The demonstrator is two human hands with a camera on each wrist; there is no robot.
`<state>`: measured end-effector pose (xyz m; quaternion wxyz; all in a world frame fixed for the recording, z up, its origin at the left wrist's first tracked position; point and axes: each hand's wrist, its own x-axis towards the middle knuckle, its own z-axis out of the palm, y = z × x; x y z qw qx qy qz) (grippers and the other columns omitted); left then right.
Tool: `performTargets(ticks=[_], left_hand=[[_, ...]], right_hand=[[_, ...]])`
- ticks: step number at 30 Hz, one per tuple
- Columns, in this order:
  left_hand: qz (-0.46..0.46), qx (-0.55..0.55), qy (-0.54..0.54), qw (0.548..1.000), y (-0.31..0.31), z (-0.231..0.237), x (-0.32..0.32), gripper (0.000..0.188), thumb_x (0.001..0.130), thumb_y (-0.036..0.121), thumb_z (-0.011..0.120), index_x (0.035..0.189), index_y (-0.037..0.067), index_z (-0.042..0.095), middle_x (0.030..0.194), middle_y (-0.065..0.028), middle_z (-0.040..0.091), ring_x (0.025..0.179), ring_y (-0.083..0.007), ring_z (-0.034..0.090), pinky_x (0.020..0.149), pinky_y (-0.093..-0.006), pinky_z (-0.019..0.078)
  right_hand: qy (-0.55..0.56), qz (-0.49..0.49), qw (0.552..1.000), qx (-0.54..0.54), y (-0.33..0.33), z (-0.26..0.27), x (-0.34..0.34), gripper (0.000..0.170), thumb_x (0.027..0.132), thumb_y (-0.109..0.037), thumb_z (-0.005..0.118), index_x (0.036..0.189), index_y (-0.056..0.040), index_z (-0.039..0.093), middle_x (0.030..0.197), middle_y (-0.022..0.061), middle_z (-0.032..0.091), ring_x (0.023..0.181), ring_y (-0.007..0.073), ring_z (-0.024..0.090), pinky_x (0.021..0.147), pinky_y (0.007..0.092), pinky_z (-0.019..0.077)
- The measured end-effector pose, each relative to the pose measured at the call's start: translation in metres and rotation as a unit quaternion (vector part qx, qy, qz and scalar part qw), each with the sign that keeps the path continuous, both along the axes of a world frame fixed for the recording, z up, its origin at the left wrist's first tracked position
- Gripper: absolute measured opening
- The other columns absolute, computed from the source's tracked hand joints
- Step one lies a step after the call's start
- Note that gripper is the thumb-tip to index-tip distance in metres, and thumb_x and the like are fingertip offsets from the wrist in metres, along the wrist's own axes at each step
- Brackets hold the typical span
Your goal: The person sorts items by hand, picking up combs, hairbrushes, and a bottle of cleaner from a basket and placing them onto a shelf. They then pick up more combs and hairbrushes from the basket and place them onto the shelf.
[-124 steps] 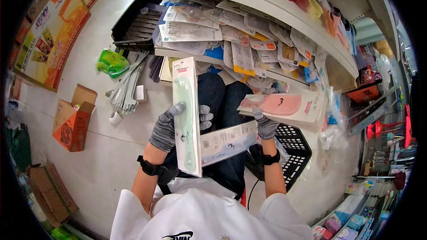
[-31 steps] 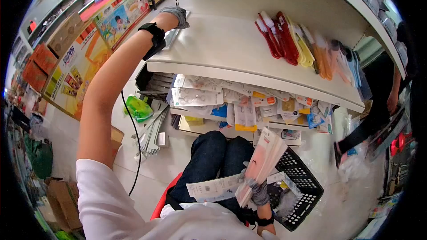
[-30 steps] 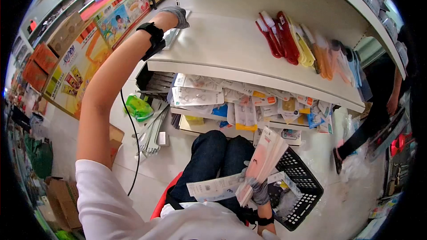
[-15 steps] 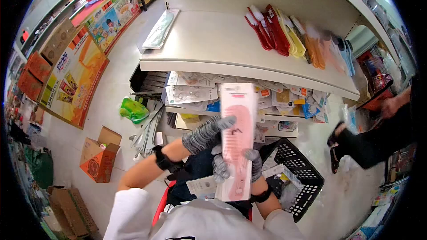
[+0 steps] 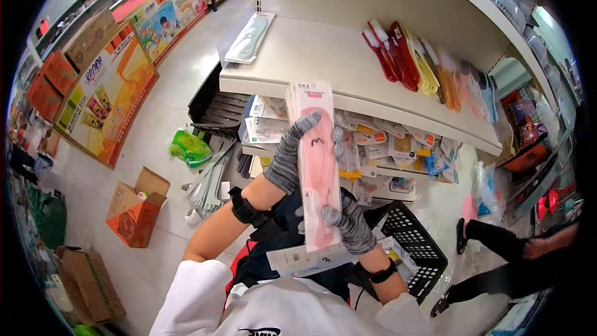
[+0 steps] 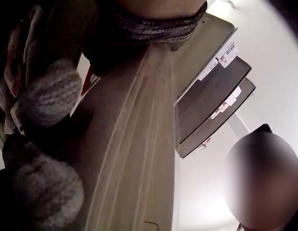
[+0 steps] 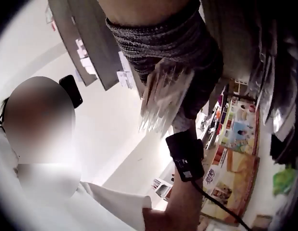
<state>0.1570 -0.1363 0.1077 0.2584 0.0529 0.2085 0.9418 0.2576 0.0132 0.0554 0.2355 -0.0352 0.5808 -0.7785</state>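
Note:
In the head view, a stack of packaged pink combs (image 5: 318,149) stands upright over the lap. My left hand (image 5: 291,155), in a grey knit glove, grips its upper part, thumb across the front and fingers round the far edge. Lower down, my gloved right hand (image 5: 351,227) holds the other side with the thumb on the front. Layered edges of the packs (image 6: 134,159) show in the left wrist view, and again as packs (image 7: 163,96) in the right wrist view. A packaged green comb (image 5: 250,38) lies at the shelf's left end. Across the lap lies another package (image 5: 301,261).
Brushes (image 5: 404,62) in several colours line the right of the white shelf (image 5: 311,43). Below it are heaped carded packs (image 5: 392,140). A black basket (image 5: 429,236) stands at right, an orange box (image 5: 134,211) at left. Another person's leg (image 5: 491,280) is at far right.
My left hand carried the green comb package to the shelf, left it there and came back to the pink comb stack. Both hands now hold that stack, raised slightly since half a second ago.

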Motion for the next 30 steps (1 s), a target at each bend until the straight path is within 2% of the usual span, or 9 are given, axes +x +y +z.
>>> performTargets(ticks=[5,8,10,12,13,17,21,24,30], left_hand=[[-0.086,-0.006,0.048,0.995,-0.005,0.025,-0.053,0.052,0.071,0.045,0.062,0.097,0.002,0.051,0.081,-0.0100,0.057,0.071,-0.0190,0.056,0.065,-0.0319,0.0494],[0.081,-0.154,0.045,0.984,-0.015,0.046,-0.092,0.053,0.073,0.045,0.061,0.100,0.000,0.051,0.082,-0.0114,0.057,0.074,-0.0185,0.056,0.066,-0.0316,0.0486],[0.207,-0.547,0.269,0.766,-0.049,0.060,-0.118,0.052,0.076,0.042,0.058,0.103,-0.002,0.050,0.087,-0.0160,0.056,0.079,-0.0230,0.056,0.071,-0.0344,0.0463],[0.531,-0.664,0.398,0.345,-0.061,0.066,-0.102,0.043,0.079,0.035,0.054,0.102,-0.002,0.051,0.090,-0.0202,0.055,0.083,-0.0299,0.055,0.076,-0.0379,0.0432],[0.547,-0.668,0.442,0.244,-0.070,0.064,-0.109,0.034,0.080,0.028,0.051,0.100,0.001,0.054,0.094,-0.0214,0.055,0.087,-0.0339,0.053,0.080,-0.0395,0.0407],[0.358,-0.773,0.495,0.170,-0.106,0.030,-0.156,0.025,0.075,0.016,0.049,0.096,0.006,0.058,0.094,-0.0153,0.055,0.089,-0.0320,0.051,0.080,-0.0395,0.0416],[0.317,-0.797,0.447,0.253,-0.126,0.023,-0.175,0.029,0.070,0.012,0.049,0.097,0.005,0.057,0.098,-0.0163,0.054,0.092,-0.0322,0.051,0.081,-0.0388,0.0411],[0.389,-0.749,0.463,0.271,-0.134,0.002,-0.188,0.036,0.064,0.011,0.055,0.100,0.005,0.055,0.104,-0.0176,0.052,0.097,-0.0334,0.049,0.085,-0.0384,0.0393],[0.397,-0.735,0.442,0.327,-0.132,0.006,-0.187,0.028,0.065,0.003,0.050,0.092,0.004,0.058,0.097,-0.0178,0.055,0.093,-0.0343,0.050,0.082,-0.0392,0.0405]], right_hand=[[0.035,-0.052,0.997,-0.043,-0.015,0.044,-0.031,0.036,0.075,-0.026,0.063,0.100,-0.0015,0.055,0.084,0.0025,0.057,0.073,0.0086,0.053,0.066,0.0234,0.0458],[-0.003,-0.069,0.996,-0.059,-0.023,0.072,-0.082,0.036,0.073,-0.026,0.065,0.098,-0.0022,0.056,0.080,0.0033,0.057,0.068,0.0102,0.056,0.060,0.0241,0.0485],[0.000,-0.075,0.995,-0.067,-0.031,0.096,-0.116,0.035,0.073,-0.027,0.065,0.096,-0.0016,0.056,0.078,0.0043,0.057,0.066,0.0112,0.056,0.060,0.0237,0.0484],[0.017,-0.088,0.996,-0.006,-0.041,0.128,-0.141,0.041,0.072,-0.033,0.065,0.094,0.0000,0.056,0.077,0.0058,0.057,0.065,0.0126,0.056,0.058,0.0237,0.0468],[0.045,-0.077,0.995,0.050,-0.042,0.119,-0.175,0.045,0.071,-0.036,0.065,0.094,0.0015,0.056,0.077,0.0074,0.057,0.065,0.0147,0.055,0.058,0.0263,0.0462],[0.115,-0.108,0.953,0.260,-0.077,0.118,-0.270,0.052,0.069,-0.045,0.063,0.088,0.0029,0.057,0.077,0.0116,0.058,0.065,0.0205,0.054,0.059,0.0326,0.0440],[0.165,-0.136,0.922,0.324,-0.118,0.091,-0.333,0.051,0.072,-0.044,0.056,0.089,0.0046,0.059,0.086,0.0195,0.059,0.078,0.0301,0.057,0.071,0.0371,0.0444],[0.195,-0.283,0.799,0.493,-0.160,0.064,-0.380,0.049,0.074,-0.040,0.049,0.094,0.0043,0.057,0.098,0.0260,0.056,0.093,0.0378,0.054,0.081,0.0392,0.0415],[0.264,-0.163,0.812,0.494,-0.129,0.111,-0.318,0.052,0.073,-0.033,0.045,0.110,0.0030,0.047,0.111,0.0249,0.049,0.104,0.0368,0.047,0.088,0.0390,0.0376]])
